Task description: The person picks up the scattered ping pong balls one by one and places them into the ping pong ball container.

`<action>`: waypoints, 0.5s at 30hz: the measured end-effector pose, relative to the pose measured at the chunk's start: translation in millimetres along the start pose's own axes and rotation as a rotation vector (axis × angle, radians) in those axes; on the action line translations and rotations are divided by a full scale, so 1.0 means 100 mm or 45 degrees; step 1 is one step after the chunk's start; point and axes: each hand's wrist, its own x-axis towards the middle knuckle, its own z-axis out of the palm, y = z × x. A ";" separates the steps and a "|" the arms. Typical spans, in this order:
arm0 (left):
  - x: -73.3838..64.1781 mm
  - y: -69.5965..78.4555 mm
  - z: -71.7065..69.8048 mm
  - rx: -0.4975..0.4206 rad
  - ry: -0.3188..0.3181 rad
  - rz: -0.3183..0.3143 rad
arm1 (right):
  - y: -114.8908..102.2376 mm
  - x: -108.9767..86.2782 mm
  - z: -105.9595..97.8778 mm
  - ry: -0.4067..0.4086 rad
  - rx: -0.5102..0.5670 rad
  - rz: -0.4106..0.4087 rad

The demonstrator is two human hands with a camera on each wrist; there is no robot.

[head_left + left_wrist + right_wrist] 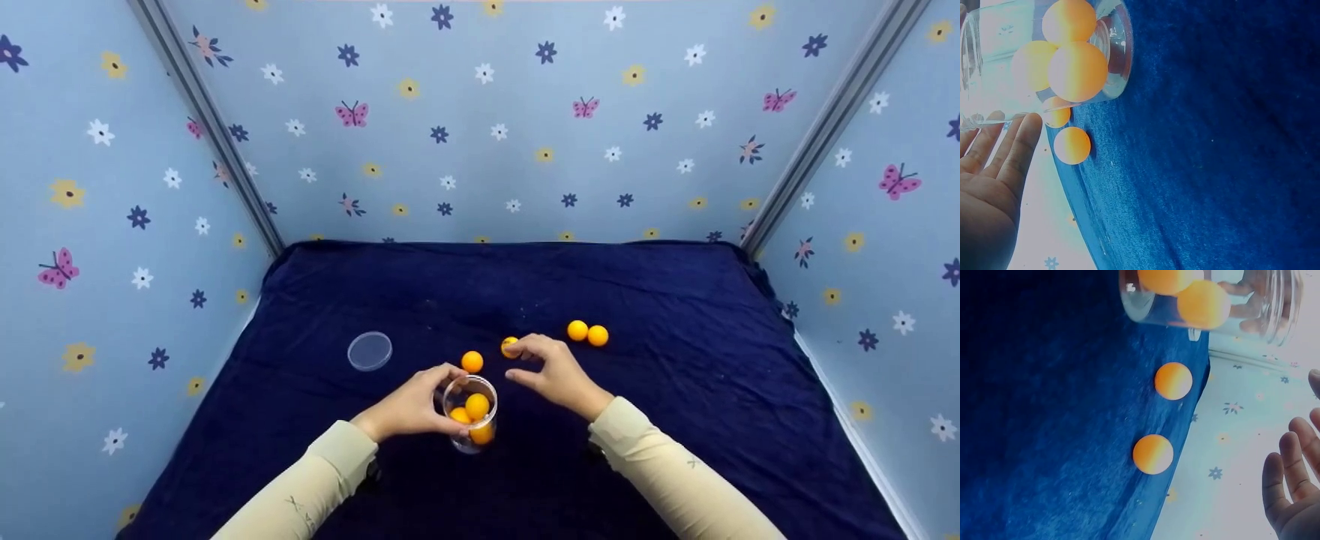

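My left hand (pixel 411 403) grips a clear plastic jar (pixel 1002 84) near its open rim, thumb on the near side and fingers round the far side. Inside the jar lie orange ping-pong balls (pixel 477 406), three of them visible in the left wrist view. My right hand (pixel 556 375) hovers to the jar's right with thumb and fingers spread apart. Its fingertips overlap an orange ball (pixel 509 347) in the head view, while the right wrist view shows nothing between the fingers. Another orange ball (pixel 472 361) sits on the cloth just beyond the jar.
Two more orange balls (pixel 577 330) lie side by side farther right. A round clear lid (pixel 370 351) rests flat at the left. Dark blue cloth (pixel 675 420) covers the table, with flower-patterned walls (pixel 480 135) at the back and both sides.
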 end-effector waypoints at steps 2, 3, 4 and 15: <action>0.00 0.00 0.00 -0.006 -0.001 -0.004 | 0.04 0.00 -0.01 -0.002 -0.018 0.026; 0.00 0.01 0.00 -0.008 -0.001 -0.004 | 0.06 0.00 -0.02 -0.002 -0.025 0.037; 0.00 0.01 0.00 -0.009 0.000 -0.006 | 0.07 0.01 -0.03 -0.002 -0.030 0.047; 0.00 0.01 0.01 -0.051 0.006 0.008 | 0.17 0.11 -0.07 -0.027 -0.088 0.140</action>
